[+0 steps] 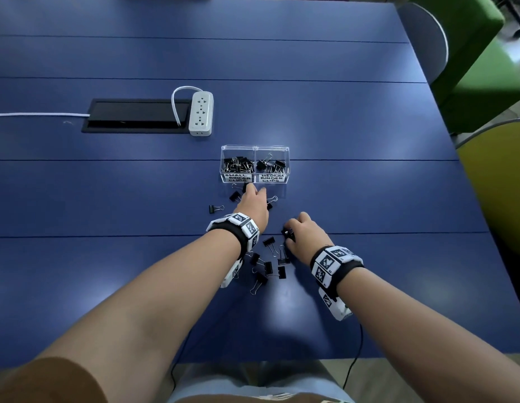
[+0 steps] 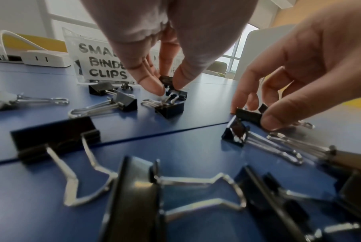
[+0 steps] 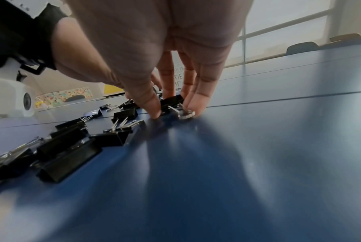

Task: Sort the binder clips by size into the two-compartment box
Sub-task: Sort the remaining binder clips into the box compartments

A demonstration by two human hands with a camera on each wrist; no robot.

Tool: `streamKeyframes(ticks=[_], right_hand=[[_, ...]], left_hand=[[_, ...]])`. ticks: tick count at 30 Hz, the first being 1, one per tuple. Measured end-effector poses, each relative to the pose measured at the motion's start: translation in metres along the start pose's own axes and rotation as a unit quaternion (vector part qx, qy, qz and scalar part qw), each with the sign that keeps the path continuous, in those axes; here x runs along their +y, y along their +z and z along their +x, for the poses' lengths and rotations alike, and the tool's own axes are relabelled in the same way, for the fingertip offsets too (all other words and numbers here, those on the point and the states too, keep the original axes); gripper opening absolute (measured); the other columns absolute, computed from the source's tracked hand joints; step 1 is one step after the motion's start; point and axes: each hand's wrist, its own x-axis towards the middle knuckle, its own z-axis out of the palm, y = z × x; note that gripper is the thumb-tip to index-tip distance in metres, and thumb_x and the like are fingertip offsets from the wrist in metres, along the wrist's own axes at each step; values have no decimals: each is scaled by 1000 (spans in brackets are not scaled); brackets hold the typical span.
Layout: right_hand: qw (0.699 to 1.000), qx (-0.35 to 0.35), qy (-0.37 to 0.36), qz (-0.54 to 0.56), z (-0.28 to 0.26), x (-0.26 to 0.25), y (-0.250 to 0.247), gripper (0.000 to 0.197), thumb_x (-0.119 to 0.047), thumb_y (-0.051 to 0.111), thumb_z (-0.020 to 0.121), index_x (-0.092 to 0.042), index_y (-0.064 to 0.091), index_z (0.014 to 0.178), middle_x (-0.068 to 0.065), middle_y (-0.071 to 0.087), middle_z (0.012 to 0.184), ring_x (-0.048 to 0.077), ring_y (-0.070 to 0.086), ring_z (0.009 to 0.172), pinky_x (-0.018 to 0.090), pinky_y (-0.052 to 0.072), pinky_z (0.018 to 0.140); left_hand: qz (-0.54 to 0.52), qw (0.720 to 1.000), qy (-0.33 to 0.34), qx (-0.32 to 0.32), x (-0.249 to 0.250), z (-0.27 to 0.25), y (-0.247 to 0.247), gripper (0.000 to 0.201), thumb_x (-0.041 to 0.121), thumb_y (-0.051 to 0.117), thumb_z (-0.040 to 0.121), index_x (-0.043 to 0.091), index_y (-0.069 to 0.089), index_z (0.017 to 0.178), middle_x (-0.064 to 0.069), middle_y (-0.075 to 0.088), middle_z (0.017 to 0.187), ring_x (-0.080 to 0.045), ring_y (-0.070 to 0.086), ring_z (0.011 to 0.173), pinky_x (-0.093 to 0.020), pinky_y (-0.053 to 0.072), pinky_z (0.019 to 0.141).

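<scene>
A clear two-compartment box (image 1: 254, 178) stands on the blue table, labelled small on the left and medium on the right, with black binder clips in both halves. Just in front of it, my left hand (image 1: 254, 191) (image 2: 167, 86) pinches a small black clip (image 2: 165, 79) between thumb and fingertips. Nearer me, my right hand (image 1: 290, 235) (image 3: 173, 111) pinches a larger black clip (image 3: 172, 101) (image 2: 249, 115) that lies on the table. Several loose clips (image 1: 267, 264) lie between my wrists. A few more clips (image 1: 215, 208) lie around my left hand.
A white power strip (image 1: 201, 113) lies by a black cable hatch (image 1: 136, 114) behind the box, with a white cable running left. A green chair (image 1: 482, 68) and a yellow chair (image 1: 502, 187) stand along the table's right edge.
</scene>
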Motion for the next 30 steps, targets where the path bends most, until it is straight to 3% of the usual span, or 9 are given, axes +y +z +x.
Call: streamKeyframes(ticks=[2, 5, 9, 13, 15, 18, 22, 26, 30], right_hand=[[1000, 4, 2, 6, 3, 0, 0, 31, -18, 55, 84, -12, 55, 115, 11, 44, 116, 35, 56, 95, 43, 52, 82], [999, 9, 6, 30, 7, 3, -6, 25, -19, 60, 81, -12, 55, 104, 7, 44, 109, 30, 56, 91, 38, 50, 78], [983, 48, 45, 170, 17, 11, -22, 16, -17, 66, 75, -15, 57, 87, 3, 52, 97, 22, 56, 84, 34, 49, 81], [943, 101, 60, 311, 45, 3, -57, 21, -9, 68, 72, -23, 53, 69, -4, 55, 72, 19, 52, 67, 46, 55, 72], [944, 114, 34, 309, 64, -9, -78, 21, -9, 68, 73, -23, 53, 70, -6, 54, 70, 18, 51, 64, 42, 54, 67], [962, 113, -24, 248, 89, -31, -102, 15, -10, 66, 73, -19, 55, 79, -4, 56, 75, 14, 49, 64, 24, 44, 60], [986, 79, -56, 138, 110, -50, -109, 11, -13, 63, 77, -21, 58, 83, 4, 67, 91, 20, 56, 77, 26, 43, 68], [992, 75, -51, 93, 114, -51, -105, 22, -24, 64, 83, -23, 67, 104, 5, 67, 111, 24, 62, 97, 33, 51, 87], [978, 139, -37, 148, 97, -37, -100, 23, -13, 55, 85, -18, 68, 103, 9, 69, 102, 23, 61, 87, 32, 51, 87]], left_hand=[[11, 1000, -9, -7, 0, 0, 3, 34, 6, 53, 87, 4, 47, 120, -12, 40, 117, -28, 45, 77, -39, 50, 75], [5, 1000, -20, -17, 1, 0, 3, 36, 8, 54, 87, 3, 49, 122, -13, 38, 121, -32, 53, 91, -43, 51, 82], [17, 1000, -6, -24, 4, 4, 1, 34, 21, 57, 90, 3, 48, 118, -14, 37, 126, -33, 50, 108, -43, 51, 85], [42, 998, 30, -23, 2, 6, -2, 30, 19, 57, 93, 2, 48, 115, -15, 42, 125, -34, 50, 112, -45, 49, 86], [42, 998, 34, -27, 1, 6, -4, 28, 18, 55, 93, 2, 49, 115, -15, 44, 123, -34, 50, 113, -46, 47, 88], [15, 999, 38, -25, -3, 3, -10, 28, 20, 54, 93, 3, 50, 115, -14, 46, 121, -34, 53, 108, -44, 48, 90], [-77, 996, 39, 7, -6, 0, -28, 32, 23, 57, 91, 7, 52, 118, -11, 48, 125, -30, 57, 106, -39, 47, 94], [-132, 988, 33, 68, -1, 8, -54, 33, 25, 59, 90, 7, 56, 117, -12, 53, 122, -30, 59, 103, -39, 48, 93], [-141, 984, 53, 97, 9, 26, -73, 25, 19, 62, 87, 3, 61, 107, -15, 60, 112, -30, 58, 102, -33, 43, 90]])
